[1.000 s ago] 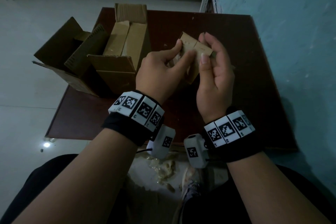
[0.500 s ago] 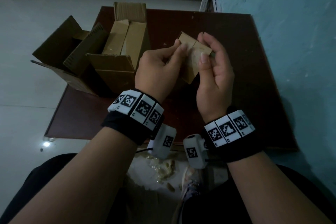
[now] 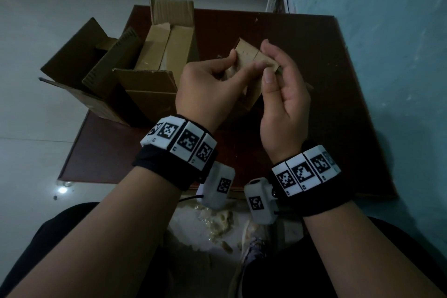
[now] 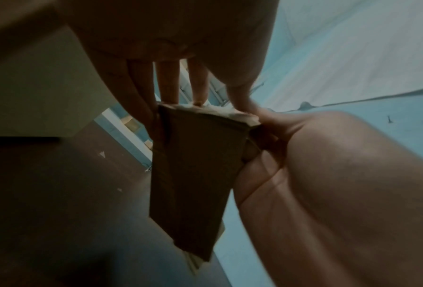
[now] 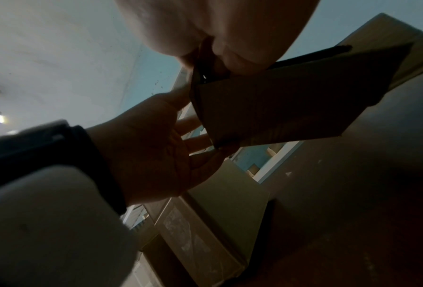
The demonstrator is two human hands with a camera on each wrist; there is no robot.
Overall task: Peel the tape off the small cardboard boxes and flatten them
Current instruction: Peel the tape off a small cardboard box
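Note:
A small brown cardboard box (image 3: 251, 55) is held upright above the table between both hands. My left hand (image 3: 212, 84) pinches its upper left edge with thumb and forefinger; whether tape lies under them is hidden. My right hand (image 3: 280, 82) grips the box's right side, thumb in front and fingers curled behind the top. In the left wrist view the box (image 4: 195, 165) hangs down from the fingers (image 4: 168, 81), its top edge ragged. The right wrist view shows the same box (image 5: 291, 103) from below, with the left hand (image 5: 156, 147) beside it.
A dark red-brown table (image 3: 302, 60) stands against a blue-green wall (image 3: 387, 55). A large open carton (image 3: 135, 75) holding more small boxes (image 3: 167, 48) sits at the table's left. Crumpled tape scraps (image 3: 217, 222) lie on the floor between my knees.
The left thumb and forefinger have shifted along the box's top edge toward the right hand, and the box has tilted slightly. The right hand has kept its hold.

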